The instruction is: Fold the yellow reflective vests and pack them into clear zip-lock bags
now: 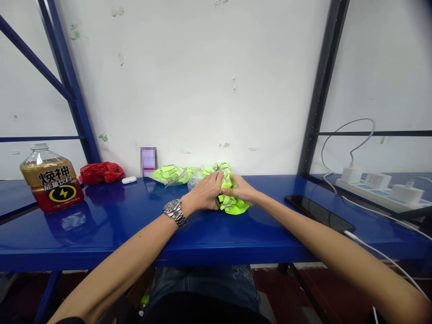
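Note:
Both my hands meet over a bundle of neon yellow-green fabric with grey reflective strips (232, 203) on the blue shelf (135, 225). My left hand (205, 192), with a metal wristwatch (175, 212), curls its fingers over the bundle's left side. My right hand (241, 190) pinches the bundle's right top. More of the same yellow-green pieces (172, 173) lie in clear plastic just behind the hands, against the wall.
An energy drink bottle (50, 182) stands at the left, with a red plastic bag (101, 172) and a white earbud case (128, 180) beyond it. A black phone (317, 212) on a white cable lies right. A power strip with chargers (374, 189) sits far right.

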{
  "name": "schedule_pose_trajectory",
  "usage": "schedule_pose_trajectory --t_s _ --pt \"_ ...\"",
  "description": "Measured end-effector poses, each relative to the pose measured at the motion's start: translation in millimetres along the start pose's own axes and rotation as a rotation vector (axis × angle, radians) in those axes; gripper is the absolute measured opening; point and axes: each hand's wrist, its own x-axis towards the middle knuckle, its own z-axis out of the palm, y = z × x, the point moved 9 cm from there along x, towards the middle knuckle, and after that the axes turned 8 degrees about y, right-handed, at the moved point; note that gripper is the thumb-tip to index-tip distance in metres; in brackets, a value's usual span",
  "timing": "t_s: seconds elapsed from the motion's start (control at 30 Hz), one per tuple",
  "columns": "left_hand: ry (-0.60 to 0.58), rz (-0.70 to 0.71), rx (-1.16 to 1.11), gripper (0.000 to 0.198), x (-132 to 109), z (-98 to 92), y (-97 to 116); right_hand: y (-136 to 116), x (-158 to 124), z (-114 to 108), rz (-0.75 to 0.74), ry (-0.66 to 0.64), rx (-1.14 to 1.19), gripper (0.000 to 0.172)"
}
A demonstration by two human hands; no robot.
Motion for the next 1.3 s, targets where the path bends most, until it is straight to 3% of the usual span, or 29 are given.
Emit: schedule_pose_trajectory --t_s 0.27,0.5,0.7,0.9,0.97,1.03,1.13,1.3 --pt "-0.016 -0.045 -0.05 0.086 0.7 1.6 -3.0 -2.3 1.8 -1.1 -0.036 0.044 -0.036 0.041" --pt "-0.058 -0.065 -0.126 0.094 0.7 0.8 -3.9 -7.4 -4.3 4.4 -0.001 -0.079 0.053 0.044" --pt "-0.029 -0.061 -0.123 0.099 -0.2 5.5 -4.8 -6.4 -2.2 4.4 0.011 0.014 0.003 0.033" --pt "-0.039 -0.052 -0.15 0.102 1.0 6.2 -2.5 2.5 4.6 -5.7 0.029 0.196 -0.22 0.031" --pt "-0.031 -0.041 -0.187 0.101 1.2 4.3 -3.8 1.8 5.4 -2.9 0.024 0.14 -0.157 0.033" --pt "-0.038 -0.03 -0.241 0.094 1.0 4.0 -6.2 1.6 4.2 5.2 0.049 0.0 0.011 0.038" --pt "-0.062 -0.025 -0.312 0.085 0.5 5.2 -9.8 7.5 -2.4 15.3 0.191 -0.188 0.209 0.051" --pt "-0.076 -0.047 -0.32 0.086 -0.1 4.3 -12.4 6.2 -7.1 12.6 0.212 -0.218 0.195 0.073"
